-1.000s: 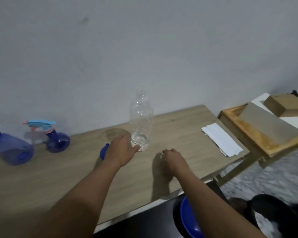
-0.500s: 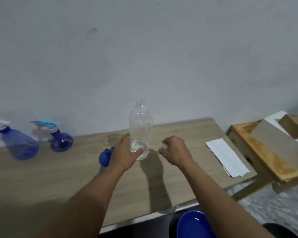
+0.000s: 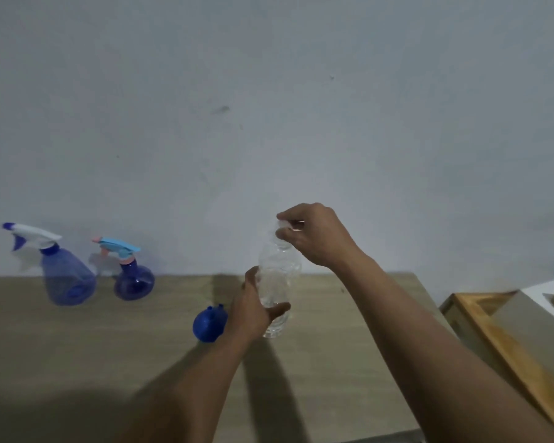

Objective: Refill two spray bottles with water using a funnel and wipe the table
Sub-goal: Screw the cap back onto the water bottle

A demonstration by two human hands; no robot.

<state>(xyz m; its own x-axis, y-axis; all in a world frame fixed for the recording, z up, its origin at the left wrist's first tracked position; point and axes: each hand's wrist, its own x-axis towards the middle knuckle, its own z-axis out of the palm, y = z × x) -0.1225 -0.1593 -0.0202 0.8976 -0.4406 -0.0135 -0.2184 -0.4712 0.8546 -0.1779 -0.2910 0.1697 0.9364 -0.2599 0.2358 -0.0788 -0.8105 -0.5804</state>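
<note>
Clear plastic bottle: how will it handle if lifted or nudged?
Probably light: the clear plastic bottle looks nearly empty. It is tall and narrow, so likely tippy if nudged; the left hand grips its lower body. Its thin-looking wall may dent under a hard squeeze while the right hand pinches the cap.

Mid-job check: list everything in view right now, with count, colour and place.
Table: one, light wood, against the wall.
Clear bottle: one, transparent, upright, table centre.
Large spray bottle: one, blue with white trigger, far left by the wall.
Small spray bottle: one, blue with light-blue trigger, right of the large one.
Funnel: one, blue, lying left of the clear bottle.
Wooden tray: one, brown, right of the table, holding a grey slab.
Left hand: grips the clear bottle's lower body.
Right hand: pinches its top.
</note>
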